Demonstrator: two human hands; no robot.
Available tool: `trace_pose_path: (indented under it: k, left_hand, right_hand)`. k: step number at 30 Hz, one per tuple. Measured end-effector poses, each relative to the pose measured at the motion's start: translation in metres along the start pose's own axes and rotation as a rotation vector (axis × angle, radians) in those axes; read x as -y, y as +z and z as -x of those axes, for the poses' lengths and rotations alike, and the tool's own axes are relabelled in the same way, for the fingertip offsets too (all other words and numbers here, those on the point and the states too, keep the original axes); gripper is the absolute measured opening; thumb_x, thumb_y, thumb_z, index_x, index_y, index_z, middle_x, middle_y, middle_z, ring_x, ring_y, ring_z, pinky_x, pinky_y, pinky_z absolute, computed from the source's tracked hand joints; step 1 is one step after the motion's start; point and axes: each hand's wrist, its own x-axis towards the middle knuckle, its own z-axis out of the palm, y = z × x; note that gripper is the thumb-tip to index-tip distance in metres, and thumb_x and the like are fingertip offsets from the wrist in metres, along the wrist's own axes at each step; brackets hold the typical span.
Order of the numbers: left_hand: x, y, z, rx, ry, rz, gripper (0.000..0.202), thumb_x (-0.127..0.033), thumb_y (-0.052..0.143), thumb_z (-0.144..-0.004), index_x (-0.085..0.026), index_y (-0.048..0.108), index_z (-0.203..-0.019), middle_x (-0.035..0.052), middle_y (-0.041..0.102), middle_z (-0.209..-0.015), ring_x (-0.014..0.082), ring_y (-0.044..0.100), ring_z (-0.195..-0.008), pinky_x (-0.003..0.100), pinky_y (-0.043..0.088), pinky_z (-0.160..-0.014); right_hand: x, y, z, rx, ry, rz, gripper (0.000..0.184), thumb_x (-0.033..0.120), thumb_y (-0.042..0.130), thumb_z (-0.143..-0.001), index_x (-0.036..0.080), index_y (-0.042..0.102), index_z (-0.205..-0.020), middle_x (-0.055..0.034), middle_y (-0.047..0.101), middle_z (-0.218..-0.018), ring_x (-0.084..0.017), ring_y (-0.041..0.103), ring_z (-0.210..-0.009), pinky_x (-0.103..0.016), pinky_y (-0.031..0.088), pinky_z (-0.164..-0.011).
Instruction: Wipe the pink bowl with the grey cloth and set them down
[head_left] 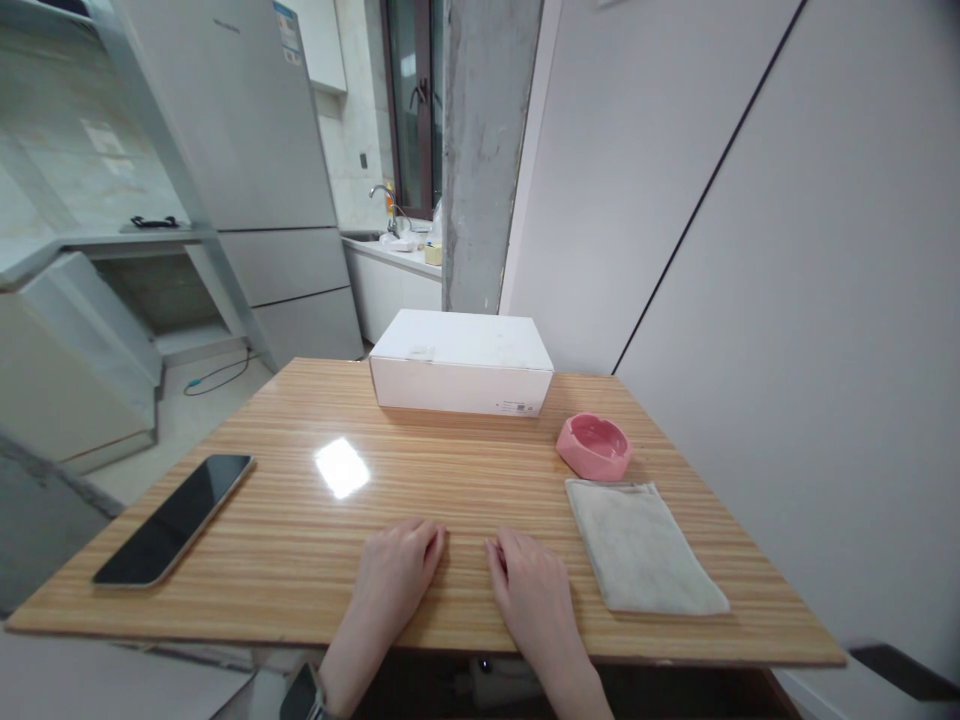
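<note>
“One at a time: your left hand (401,565) rests on the desk (296,570), fingers folded in, nothing showing in their grip. Let the wrist sink and the knuckles soften; a tense fist would likely make this rest tiring.”

“And the other?”

“Your right hand (531,582) is curled closed in much the same way, its thumb side turned inward, and you can see nothing held there either. Match its weight to the left, and leave the gap between the two so that neither crowds its partner.”

“What lies around you, starting from the left?”

“The phone (174,522), dark screen up, is well apart from your left hand, out toward the desk's left side. Ahead of the gap between your hands, the white box (461,372) sits near the far edge. Farther right is the pink bowl (594,450), ahead of your right hand and off to its right.”

“Which is closest to you?”

“The pale grey cloth (646,550): it lies flat just beside your right hand, on its right, without touching it. Mind that side, lest your knuckles nudge the cloth.”
</note>
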Motion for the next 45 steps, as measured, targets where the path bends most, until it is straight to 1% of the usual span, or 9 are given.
trace_pose_path:
  k: [10,24,31,38,45]
  left_hand:
    - [-0.0012,-0.0026,-0.0004,0.013,-0.001,-0.012,0.04,-0.033,0.03,-0.094,-0.023,0.062,-0.074,0.0025,0.07,-0.077,0.0204,0.065,-0.073,0.028,0.037,-0.059]
    - [-0.0018,-0.0025,-0.0002,0.014,-0.007,-0.013,0.04,-0.034,0.03,-0.094,-0.022,0.062,-0.074,0.0029,0.07,-0.077,0.0201,0.065,-0.072,0.029,0.036,-0.059]
    - [-0.0003,-0.0005,0.0005,0.0,-0.007,-0.014,0.041,-0.034,0.029,-0.094,-0.022,0.062,-0.073,0.003,0.07,-0.076,0.0189,0.065,-0.072,0.027,0.035,-0.058]
    - [-0.002,-0.004,0.0002,0.006,-0.001,-0.022,0.042,-0.034,0.029,-0.094,-0.021,0.062,-0.071,0.0035,0.069,-0.075,0.0184,0.065,-0.07,0.027,0.035,-0.058]
    - [-0.0016,-0.0046,-0.0002,0.023,0.008,-0.026,0.042,-0.033,0.029,-0.094,-0.022,0.063,-0.073,0.0031,0.07,-0.076,0.0205,0.065,-0.072,0.029,0.037,-0.059]
  right_hand:
    - [-0.0008,0.0006,-0.0004,-0.025,-0.014,-0.003,0.021,0.022,0.041,-0.092,0.022,0.048,-0.072,0.0005,0.06,-0.069,-0.016,0.056,-0.065,-0.027,0.027,-0.06]
    - [0.0002,-0.0006,-0.0003,0.004,0.002,-0.011,0.022,0.023,0.041,-0.092,0.022,0.049,-0.072,0.0,0.06,-0.07,-0.017,0.057,-0.065,-0.027,0.028,-0.06]
    - [0.001,-0.0026,-0.0006,-0.03,-0.017,0.002,0.022,0.022,0.041,-0.092,0.022,0.049,-0.071,0.0003,0.06,-0.068,-0.016,0.057,-0.063,-0.026,0.028,-0.059]
    - [0.0013,-0.0027,-0.0011,-0.037,-0.021,0.005,0.022,0.022,0.041,-0.092,0.022,0.049,-0.071,0.0002,0.061,-0.068,-0.015,0.057,-0.063,-0.027,0.028,-0.059]
    - [0.0019,-0.0036,-0.001,-0.009,-0.001,-0.005,0.022,0.022,0.041,-0.092,0.022,0.05,-0.072,0.0004,0.061,-0.069,-0.016,0.057,-0.065,-0.027,0.028,-0.06]
